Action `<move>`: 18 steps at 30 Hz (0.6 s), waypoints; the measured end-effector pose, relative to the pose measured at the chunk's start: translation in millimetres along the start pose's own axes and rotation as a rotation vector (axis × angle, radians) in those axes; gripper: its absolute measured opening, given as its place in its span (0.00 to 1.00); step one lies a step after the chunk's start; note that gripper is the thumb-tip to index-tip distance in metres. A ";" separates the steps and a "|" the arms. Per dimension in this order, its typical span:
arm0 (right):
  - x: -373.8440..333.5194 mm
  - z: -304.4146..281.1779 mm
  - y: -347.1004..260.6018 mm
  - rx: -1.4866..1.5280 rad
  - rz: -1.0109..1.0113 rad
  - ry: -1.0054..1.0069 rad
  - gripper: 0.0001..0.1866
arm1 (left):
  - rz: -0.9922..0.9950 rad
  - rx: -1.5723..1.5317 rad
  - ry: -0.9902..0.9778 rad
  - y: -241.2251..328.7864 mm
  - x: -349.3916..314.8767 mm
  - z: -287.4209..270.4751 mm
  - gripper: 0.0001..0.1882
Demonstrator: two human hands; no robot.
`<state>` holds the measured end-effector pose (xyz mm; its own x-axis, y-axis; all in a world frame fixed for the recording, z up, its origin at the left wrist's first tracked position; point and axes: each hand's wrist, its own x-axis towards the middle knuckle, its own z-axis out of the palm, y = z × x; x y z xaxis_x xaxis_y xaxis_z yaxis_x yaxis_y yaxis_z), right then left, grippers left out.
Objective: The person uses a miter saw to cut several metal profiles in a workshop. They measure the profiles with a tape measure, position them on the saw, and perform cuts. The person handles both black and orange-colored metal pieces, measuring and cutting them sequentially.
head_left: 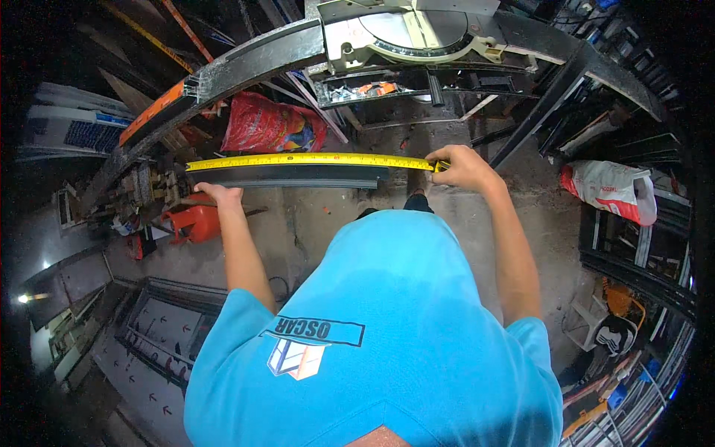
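A dark grey metal profile (pixel 298 177) lies crosswise in front of me, raised above the floor. My left hand (pixel 220 195) grips it near its left end; most of its fingers are hidden behind the profile. Along its far side stretches the yellow blade of a tape measure (pixel 313 159), reaching from the profile's left end past its right end. At the right my right hand (pixel 465 170) is closed around the tape's case, which the fingers mostly cover.
Beyond the profile runs a dark bench rail (pixel 261 63) with a mitre saw base (pixel 417 33). Below the rail sits a red sack (pixel 272 125). An orange-red gas cylinder (pixel 197 218) stands at left; a white-and-red sack (pixel 612 191) at right. Framed panels (pixel 164 328) lie lower left.
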<state>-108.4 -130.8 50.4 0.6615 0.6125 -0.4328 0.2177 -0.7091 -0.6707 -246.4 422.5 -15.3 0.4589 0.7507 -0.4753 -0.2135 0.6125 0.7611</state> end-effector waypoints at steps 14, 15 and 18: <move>-0.7 -3.1 2.0 -0.064 -0.086 0.054 0.28 | 0.087 -0.078 -0.042 -14.9 1.3 -13.4 0.62; -2.7 -3.7 -2.4 -0.037 -0.077 0.070 0.27 | 0.115 -0.090 -0.012 -15.8 2.9 -14.8 0.61; -11.3 -1.0 -9.4 0.037 -0.059 0.036 0.24 | 0.078 -0.174 0.046 -16.2 -5.6 -20.0 0.57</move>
<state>-117.2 -131.5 62.2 0.6740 0.6392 -0.3704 0.2306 -0.6584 -0.7165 -262.8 413.4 -33.8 0.3957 0.8057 -0.4406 -0.3945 0.5824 0.7107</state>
